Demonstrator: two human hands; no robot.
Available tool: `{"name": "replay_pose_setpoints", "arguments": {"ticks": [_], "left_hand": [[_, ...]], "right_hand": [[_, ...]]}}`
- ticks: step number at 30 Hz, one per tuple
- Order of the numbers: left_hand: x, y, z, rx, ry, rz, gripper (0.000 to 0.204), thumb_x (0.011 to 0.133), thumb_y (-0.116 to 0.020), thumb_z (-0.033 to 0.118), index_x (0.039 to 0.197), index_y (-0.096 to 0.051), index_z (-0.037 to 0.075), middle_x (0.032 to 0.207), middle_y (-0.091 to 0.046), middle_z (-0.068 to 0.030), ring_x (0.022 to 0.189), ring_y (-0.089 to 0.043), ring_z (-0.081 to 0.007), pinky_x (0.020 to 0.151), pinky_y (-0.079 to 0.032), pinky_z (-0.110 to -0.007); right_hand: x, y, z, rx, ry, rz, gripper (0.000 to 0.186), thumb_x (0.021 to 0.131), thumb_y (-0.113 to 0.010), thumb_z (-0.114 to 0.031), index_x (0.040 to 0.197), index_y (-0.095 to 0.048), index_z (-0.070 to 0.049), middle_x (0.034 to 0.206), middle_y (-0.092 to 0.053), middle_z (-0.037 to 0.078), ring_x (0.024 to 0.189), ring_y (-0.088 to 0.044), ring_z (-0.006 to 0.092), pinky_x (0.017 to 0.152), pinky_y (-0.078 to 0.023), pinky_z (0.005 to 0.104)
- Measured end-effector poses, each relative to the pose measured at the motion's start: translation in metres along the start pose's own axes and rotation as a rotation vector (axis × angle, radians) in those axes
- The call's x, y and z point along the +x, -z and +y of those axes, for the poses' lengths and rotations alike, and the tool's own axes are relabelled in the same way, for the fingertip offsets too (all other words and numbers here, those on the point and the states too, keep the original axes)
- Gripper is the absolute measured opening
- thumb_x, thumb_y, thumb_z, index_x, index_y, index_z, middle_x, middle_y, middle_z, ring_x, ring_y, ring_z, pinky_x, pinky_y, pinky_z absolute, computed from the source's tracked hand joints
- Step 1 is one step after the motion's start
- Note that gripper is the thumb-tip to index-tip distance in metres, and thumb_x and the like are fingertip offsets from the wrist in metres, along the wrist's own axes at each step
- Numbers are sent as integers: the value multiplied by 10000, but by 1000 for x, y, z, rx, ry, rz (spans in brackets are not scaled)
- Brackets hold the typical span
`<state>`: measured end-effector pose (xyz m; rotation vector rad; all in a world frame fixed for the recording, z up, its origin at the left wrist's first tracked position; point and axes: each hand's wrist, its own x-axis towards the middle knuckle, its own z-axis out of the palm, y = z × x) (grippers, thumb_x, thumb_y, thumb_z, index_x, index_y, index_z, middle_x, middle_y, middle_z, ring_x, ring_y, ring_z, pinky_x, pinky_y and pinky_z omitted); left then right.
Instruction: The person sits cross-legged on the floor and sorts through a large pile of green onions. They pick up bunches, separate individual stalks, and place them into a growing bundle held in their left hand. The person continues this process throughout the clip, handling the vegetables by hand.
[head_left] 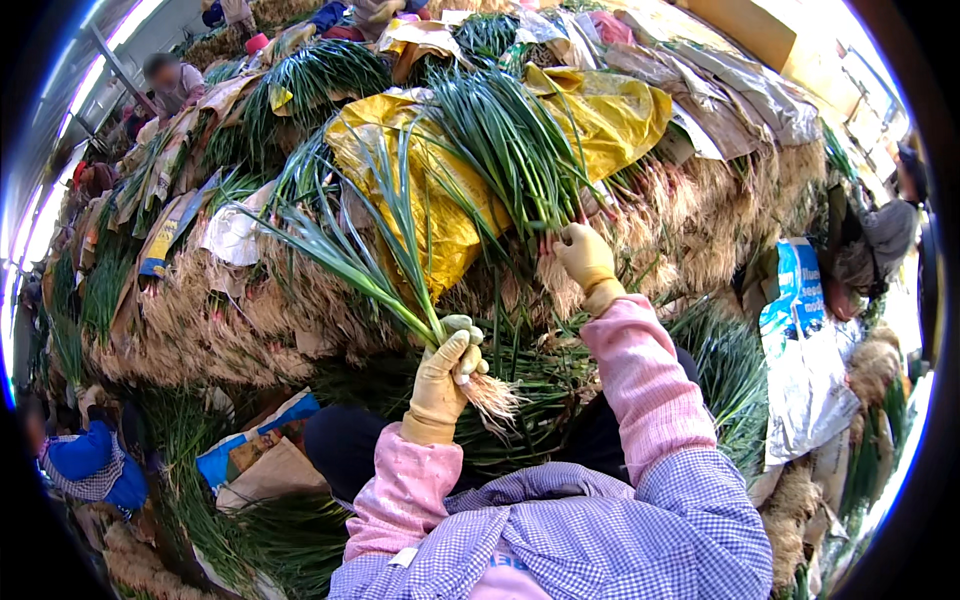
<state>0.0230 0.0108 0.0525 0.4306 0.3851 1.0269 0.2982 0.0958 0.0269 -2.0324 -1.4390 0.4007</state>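
Note:
My gloved left hand (438, 388) is closed around a few green onions (392, 296) near their white bases. Their long leaves fan up and to the left, and the pale roots (492, 398) hang out beside the fingers. Farther ahead, my gloved right hand (586, 258) reaches to the root end of a loose heap of green onions (505, 145). Its fingers are pinched at the reddish bases there; how many stalks they hold is hidden. This heap lies over a yellow plastic sack (425, 185) on top of the larger pile.
A long bank of stacked green onions with tan roots (250, 335) spans the front, partly covered by sacks. Loose leaves (520, 400) lie around my legs. A white-and-blue sack (808, 360) lies at right, a flattened bag (270, 475) at left. Other people (95, 465) sit nearby.

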Motion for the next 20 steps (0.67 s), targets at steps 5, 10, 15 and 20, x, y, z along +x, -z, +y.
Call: {"name": "replay_pose_setpoints", "arguments": {"ticks": [5,10,15,20], "left_hand": [[4,14,2,17,-16,59,166,882,-594,110,1044,-582,75,907,-621,-63,535,-494,-72,620,-524,-284],[6,3,2,15,-23,-22,175,878,-604,116,1049,-589,89,910,-622,-48,514,-474,-60,608,-502,-262],[0,10,2,59,-22,42,175,873,-609,108,1045,-594,81,896,-629,-51,517,-479,-58,605,-505,-266],[-2,15,-4,103,-14,24,201,880,-604,130,1074,-584,81,923,-644,-65,527,-502,-77,609,-513,-289]], "right_hand": [[-23,55,-20,1044,-57,-282,157,863,-607,-141,986,-633,-47,798,-661,44,580,-522,66,523,-428,194],[-99,0,5,177,514,-808,172,811,-649,-156,979,-681,-130,913,-677,25,841,-642,153,774,-515,272],[-65,17,-26,211,-22,-34,305,788,-688,-345,926,-657,-75,914,-649,105,868,-620,232,792,-495,327],[9,7,-3,157,-117,-170,374,757,-710,-376,1008,-659,-103,1122,-615,130,969,-616,235,845,-474,339]]}}
